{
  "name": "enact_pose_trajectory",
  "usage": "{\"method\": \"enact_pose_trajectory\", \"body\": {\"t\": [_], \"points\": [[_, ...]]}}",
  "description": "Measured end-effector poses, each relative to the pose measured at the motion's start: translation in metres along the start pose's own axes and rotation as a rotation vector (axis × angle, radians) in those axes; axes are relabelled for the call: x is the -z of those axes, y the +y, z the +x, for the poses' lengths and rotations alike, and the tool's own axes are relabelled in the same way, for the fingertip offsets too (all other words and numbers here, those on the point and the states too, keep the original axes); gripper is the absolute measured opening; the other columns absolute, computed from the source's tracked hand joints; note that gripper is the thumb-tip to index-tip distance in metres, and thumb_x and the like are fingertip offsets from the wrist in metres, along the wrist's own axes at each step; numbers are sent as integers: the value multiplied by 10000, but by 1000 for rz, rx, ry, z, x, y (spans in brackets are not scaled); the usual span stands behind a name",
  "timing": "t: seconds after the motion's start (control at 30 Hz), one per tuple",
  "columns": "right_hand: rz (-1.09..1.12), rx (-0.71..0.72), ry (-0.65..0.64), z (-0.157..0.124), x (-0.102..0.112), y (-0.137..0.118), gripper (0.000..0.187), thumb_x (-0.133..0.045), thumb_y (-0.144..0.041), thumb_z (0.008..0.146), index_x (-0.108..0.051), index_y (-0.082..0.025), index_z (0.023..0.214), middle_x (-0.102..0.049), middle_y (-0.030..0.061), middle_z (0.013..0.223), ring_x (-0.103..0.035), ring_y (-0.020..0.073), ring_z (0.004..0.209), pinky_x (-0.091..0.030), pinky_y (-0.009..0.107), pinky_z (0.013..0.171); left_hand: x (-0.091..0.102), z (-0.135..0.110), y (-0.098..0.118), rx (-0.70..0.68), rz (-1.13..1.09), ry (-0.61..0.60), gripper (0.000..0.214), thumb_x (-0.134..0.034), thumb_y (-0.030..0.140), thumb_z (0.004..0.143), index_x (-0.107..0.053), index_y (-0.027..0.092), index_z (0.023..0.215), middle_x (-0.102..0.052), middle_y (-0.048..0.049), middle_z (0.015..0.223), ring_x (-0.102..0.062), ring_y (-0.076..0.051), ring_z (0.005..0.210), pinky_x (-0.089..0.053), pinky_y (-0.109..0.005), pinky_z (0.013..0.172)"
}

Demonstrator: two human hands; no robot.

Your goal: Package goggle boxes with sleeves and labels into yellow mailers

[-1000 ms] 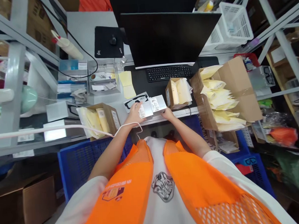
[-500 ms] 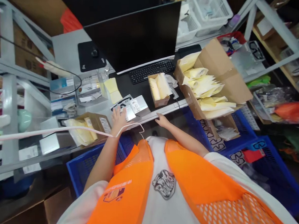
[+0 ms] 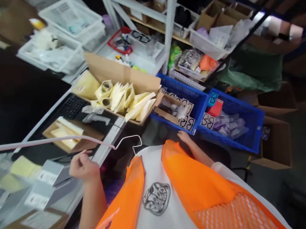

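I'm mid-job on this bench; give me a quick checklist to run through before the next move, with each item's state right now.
1. Left hand empty: cannot tell; it is loosely curled and no item shows in it.
2. Right hand off the nearer blue crate: cannot tell; it is close to the near edge, contact unclear.
3. Two grey boxes on the bench: ok, side by side, labels showing.
4. Large carton open: ok, flap raised, yellow packets visible inside.
5. White cord clear of left hand: cannot tell; it crosses the view, depth unclear.
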State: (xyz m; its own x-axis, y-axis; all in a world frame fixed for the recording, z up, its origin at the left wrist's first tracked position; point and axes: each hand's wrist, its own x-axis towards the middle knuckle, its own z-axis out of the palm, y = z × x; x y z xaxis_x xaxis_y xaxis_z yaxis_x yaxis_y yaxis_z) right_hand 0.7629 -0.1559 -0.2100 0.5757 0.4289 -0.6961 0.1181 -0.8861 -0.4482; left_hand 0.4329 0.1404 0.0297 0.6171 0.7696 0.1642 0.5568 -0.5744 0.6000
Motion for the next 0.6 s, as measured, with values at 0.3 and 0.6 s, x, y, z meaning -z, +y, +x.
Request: {"method": "enact_pose_trajectory", "body": {"t": [0.3,0.6], "points": [[274,-158,96,46,44,62,420,-481,-313,903,-740,-195,1211,-743,78,1214,-680,225,1181,-507,338,1071,-118,199,106,-407,-77,-69,220,-556,386,926,-693,215,910,-714,-71,859,-694,-230,855,-554,-371,827],[361,-249,202,105,112,50,409,-519,-356,915,-718,-203,1238,-689,133,1327,-656,277,1253,-488,410,1124,-316,482,178,-696,203,-482,368,-528,356,948,-730,144,1171,-667,-116,1241,-587,-258,1235,-418,-415,1146]]}}
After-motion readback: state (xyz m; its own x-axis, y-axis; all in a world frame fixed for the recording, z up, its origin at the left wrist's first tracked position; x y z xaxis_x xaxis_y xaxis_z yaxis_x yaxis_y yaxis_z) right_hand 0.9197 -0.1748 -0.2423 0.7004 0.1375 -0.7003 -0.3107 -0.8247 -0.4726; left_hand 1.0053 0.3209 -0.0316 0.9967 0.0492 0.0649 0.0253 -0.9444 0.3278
